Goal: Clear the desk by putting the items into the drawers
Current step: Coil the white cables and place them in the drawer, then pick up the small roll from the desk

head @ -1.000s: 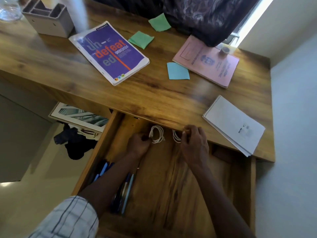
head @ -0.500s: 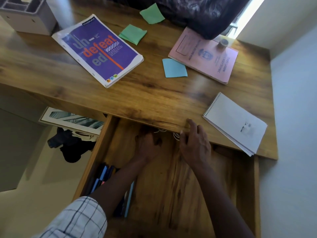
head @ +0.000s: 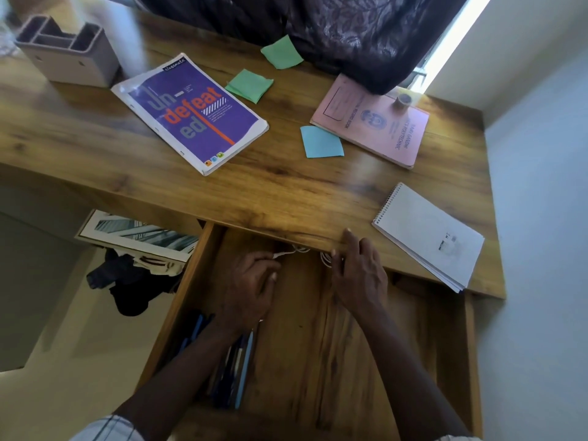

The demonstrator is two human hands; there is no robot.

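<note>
The white cable (head: 325, 260) was tucked at the back of the open drawer (head: 318, 361), half hidden under the surface (head: 286, 192) edge, its plug end seemingly pinched by the curled left hand (head: 251, 281), while the right hand (head: 359, 275), fingers loosely spread and empty, was laid beside the coil, probably to stop it uncoiling.

Cable (head: 300, 249): white, mostly tucked beneath the desk (head: 286, 192) lip at centre frame; only loops peeked out.
Left hand (head: 251, 281): curled beside the cable's plug end; whether it pinched it, I couldn't tell.
Right hand (head: 359, 272): covered part of one loop.
Pens (head: 241, 370): lower centre in the drawer (head: 318, 361), half buried under the forearm; number unclear.
Organiser (head: 66, 55): upper left, blurred.
Pink book (head: 372, 122): top corner lost under dark cloth (head: 318, 27); small print unreadable.
</note>
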